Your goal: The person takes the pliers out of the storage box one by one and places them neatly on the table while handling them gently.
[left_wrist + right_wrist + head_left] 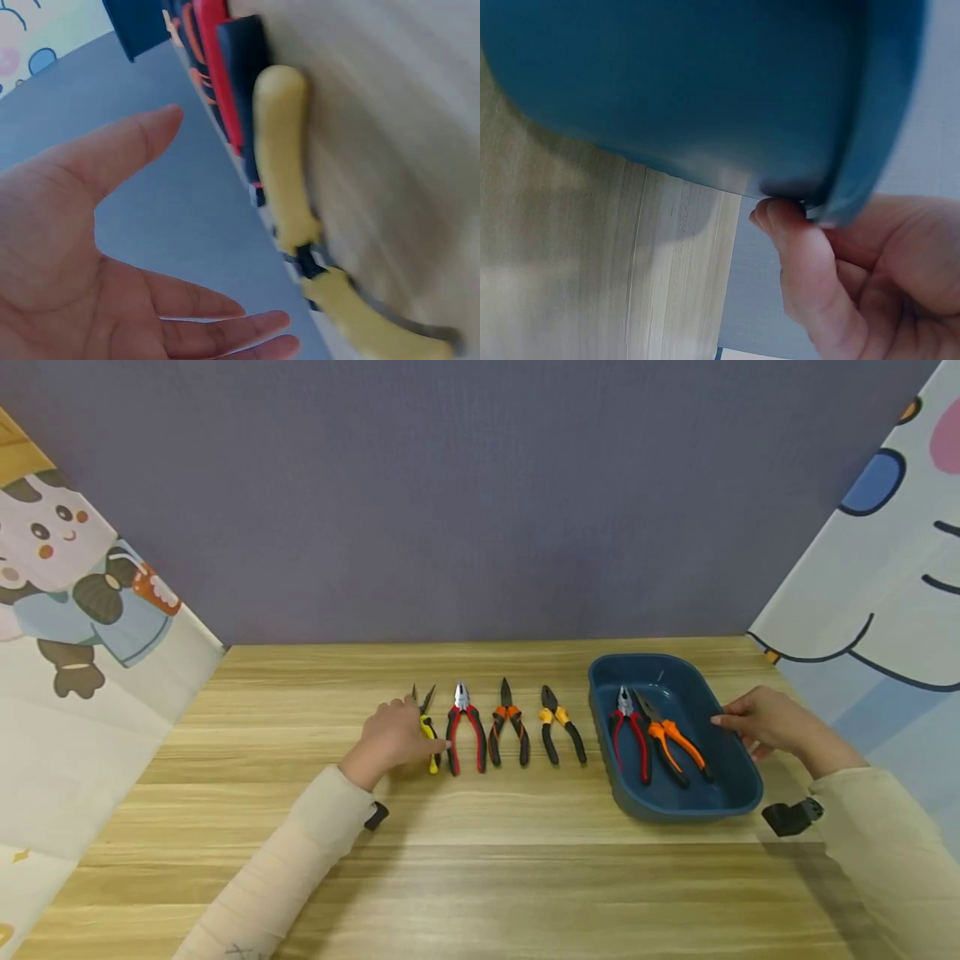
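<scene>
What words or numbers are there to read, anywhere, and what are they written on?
None: no word, number, brand or sign can be read.
Pliers: any tiny markings are too small to read.
Blue tub: no lettering shows.
Left sleeve: a dark mark, too unclear to read.
Cartoon walls: pictures, no readable words.

1. Free to pass along the front, over a bare stretch of wood-grain tabletop (495, 885).
2. Blocked behind by a flat grey-purple wall (480, 502).
3. Obstructed mid-table by 4 tools, with slim gaps between: yellow-and-black-handled steel pliers (428, 727), red-and-black-handled pliers (462, 702), orange-and-black-handled pliers (506, 707), amber-and-black-handled pliers (554, 709).
4. Walled off rightward by a rounded dark-blue plastic tray (678, 689), open above and partly filled by 2 more pliers (658, 727).
5. Barred at the tray's right rim by the right hand (767, 727); above the yellow-and-black-handled steel pliers, by the left hand (397, 739).
</scene>
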Motion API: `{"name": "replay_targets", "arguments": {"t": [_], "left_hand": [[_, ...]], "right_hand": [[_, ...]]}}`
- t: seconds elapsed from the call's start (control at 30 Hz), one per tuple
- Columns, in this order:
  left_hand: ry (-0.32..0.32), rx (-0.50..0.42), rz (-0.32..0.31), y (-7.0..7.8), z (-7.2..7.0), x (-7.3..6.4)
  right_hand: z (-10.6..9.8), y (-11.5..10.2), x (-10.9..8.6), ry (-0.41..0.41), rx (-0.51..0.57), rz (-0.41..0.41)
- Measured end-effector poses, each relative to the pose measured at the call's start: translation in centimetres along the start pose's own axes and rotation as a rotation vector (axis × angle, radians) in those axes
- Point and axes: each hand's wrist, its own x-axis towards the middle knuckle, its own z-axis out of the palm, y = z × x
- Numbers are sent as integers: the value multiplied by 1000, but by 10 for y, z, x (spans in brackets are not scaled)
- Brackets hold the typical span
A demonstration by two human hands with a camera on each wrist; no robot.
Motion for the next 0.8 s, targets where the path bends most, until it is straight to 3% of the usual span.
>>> {"name": "replay_targets", "arguments": {"t": [0.17,0.53,0.8], "left_hand": [[15,4,60,19,-4,1],[96,-66,274,77,-6,8],[68,-82,370,122,-9,9]], "right_hand": [[0,0,0,1,-1,-8],[0,-1,0,5,-9,-4],[0,0,1,3,-12,-6]]}}
